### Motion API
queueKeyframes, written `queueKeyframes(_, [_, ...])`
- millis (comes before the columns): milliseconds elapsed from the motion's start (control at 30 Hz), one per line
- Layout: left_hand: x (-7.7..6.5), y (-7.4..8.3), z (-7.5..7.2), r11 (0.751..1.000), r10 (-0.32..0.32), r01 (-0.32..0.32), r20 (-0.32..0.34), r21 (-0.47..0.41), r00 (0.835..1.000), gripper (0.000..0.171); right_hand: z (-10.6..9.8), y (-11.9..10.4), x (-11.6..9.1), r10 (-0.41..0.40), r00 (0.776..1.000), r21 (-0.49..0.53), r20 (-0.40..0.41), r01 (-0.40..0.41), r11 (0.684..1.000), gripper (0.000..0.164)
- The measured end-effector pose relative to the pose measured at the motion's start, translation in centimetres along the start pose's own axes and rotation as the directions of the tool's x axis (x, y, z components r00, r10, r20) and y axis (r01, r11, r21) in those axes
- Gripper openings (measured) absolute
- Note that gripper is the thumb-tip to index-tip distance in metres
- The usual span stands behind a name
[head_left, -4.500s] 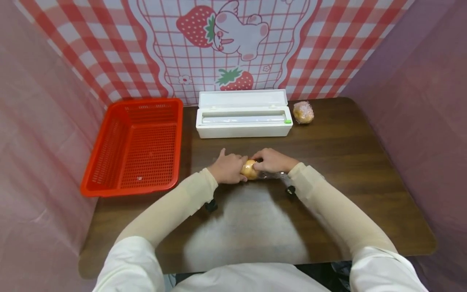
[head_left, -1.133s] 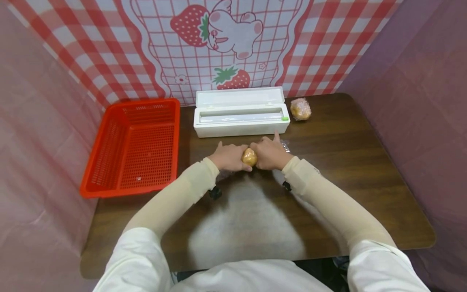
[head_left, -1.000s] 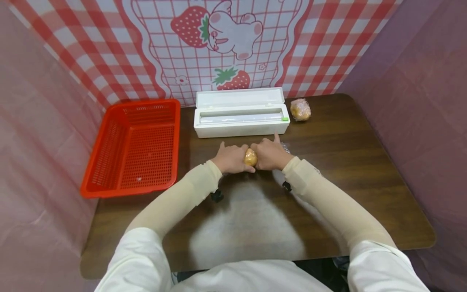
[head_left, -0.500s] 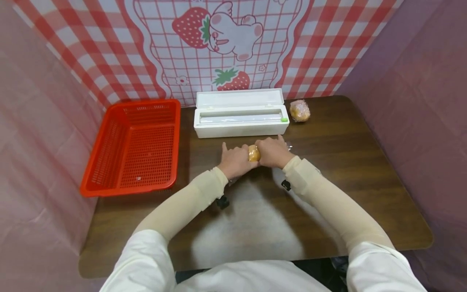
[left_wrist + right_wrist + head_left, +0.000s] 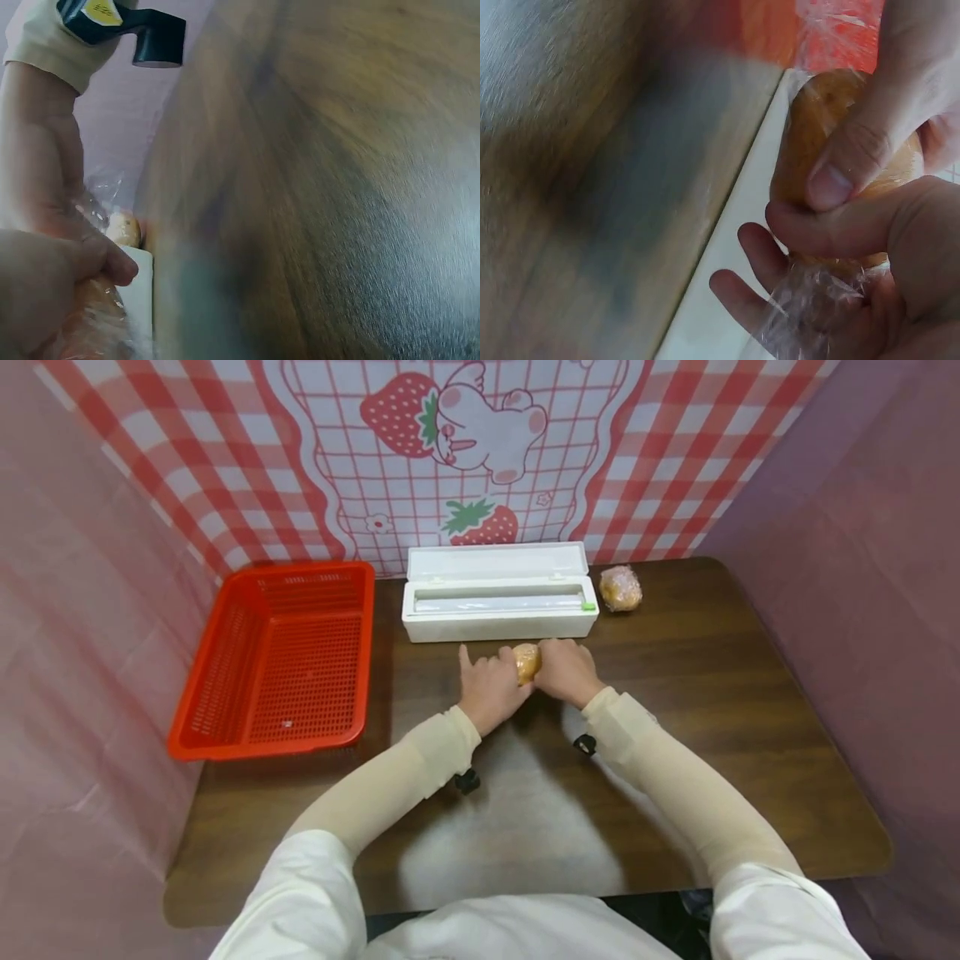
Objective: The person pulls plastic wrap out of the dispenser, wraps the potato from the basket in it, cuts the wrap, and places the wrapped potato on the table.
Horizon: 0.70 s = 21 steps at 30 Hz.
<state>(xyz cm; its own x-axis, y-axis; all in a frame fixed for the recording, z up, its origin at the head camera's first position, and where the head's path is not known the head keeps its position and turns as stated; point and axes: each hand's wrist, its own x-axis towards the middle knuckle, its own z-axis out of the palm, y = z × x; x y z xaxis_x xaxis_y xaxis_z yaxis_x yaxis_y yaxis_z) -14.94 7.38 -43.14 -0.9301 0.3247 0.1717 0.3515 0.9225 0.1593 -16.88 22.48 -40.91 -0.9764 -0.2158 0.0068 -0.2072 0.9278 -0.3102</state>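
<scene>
A yellow-brown potato (image 5: pixel 527 664) in clear cling film (image 5: pixel 810 311) is held between both hands, just in front of the white box. My left hand (image 5: pixel 491 687) grips its left side, thumb laid over the surface in the right wrist view. My right hand (image 5: pixel 567 671) holds the other end, with its thumb against the potato and gathered film bunched by the fingers. Much of the potato is covered by the hands. In the left wrist view, crinkled film shows beneath the left hand (image 5: pixel 37 292).
Behind the hands stands a white cling film box (image 5: pixel 498 625), lid raised, roll inside. Right of it lies another film-wrapped potato (image 5: pixel 621 589). A red plastic basket (image 5: pixel 363 677) stands at the left of the wooden table (image 5: pixel 735 735). A checked cloth hangs at the back.
Both hands have shifted the potato slightly away from me and rightward, and turned it. Loose film once trailing to the right on the table is now gathered at the hands.
</scene>
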Motion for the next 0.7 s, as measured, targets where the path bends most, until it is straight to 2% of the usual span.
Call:
queueKeyframes(100, [0.0, -0.2, -0.5, 0.99, 0.032, -0.019, 0.095, -0.138, 0.995, 0.057, 0.2, 0.4, -0.1, 0.016, 1.0, 0.038, -0.011, -0.016, 0.999, 0.017])
queueKeyframes(167, [0.1, -0.6, -0.9, 0.964, 0.079, -0.029, 0.18, -0.263, 0.98, 0.051, 0.4, 0.6, 0.0, 0.019, 1.0, 0.048, -0.014, -0.019, 0.999, 0.015])
queueKeyframes(300, [0.6, -1.7, -2.0, 0.863, 0.143, 0.029, 0.299, -0.504, 0.943, 0.037, 0.5, 1.0, 0.0, 0.017, 1.0, 0.084, -0.023, -0.015, 0.996, 0.013])
queueKeyframes(400, [0.8, -2.3, -2.2, 0.768, 0.134, 0.116, 0.336, -0.629, 0.932, 0.034, 0.5, 1.1, 0.1, 0.016, 1.0, 0.141, -0.024, -0.012, 0.99, 0.017])
queueKeyframes(467, [0.8, -2.5, -2.0, 0.723, 0.113, 0.162, 0.346, -0.671, 0.931, 0.036, 0.6, 1.1, 0.2, 0.022, 1.0, 0.193, -0.019, -0.018, 0.981, 0.025])
queueKeyframes(500, [0.7, -2.5, -1.9, 0.71, 0.1, 0.174, 0.341, -0.683, 0.935, 0.035, 0.7, 1.1, 0.2, 0.03, 0.999, 0.228, -0.012, -0.027, 0.973, 0.03])
queueKeyframes(667, [0.3, -1.9, -1.1, 0.688, 0.003, 0.202, 0.281, -0.697, 0.96, 0.029, 1.3, 1.0, 0.5, 0.046, 0.999, 0.405, 0.029, -0.054, 0.913, 0.049])
queueKeyframes(700, [0.2, -1.8, -0.9, 0.671, -0.02, 0.215, 0.272, -0.71, 0.962, 0.028, 1.3, 1.0, 0.6, 0.038, 0.998, 0.441, 0.04, -0.052, 0.896, 0.051])
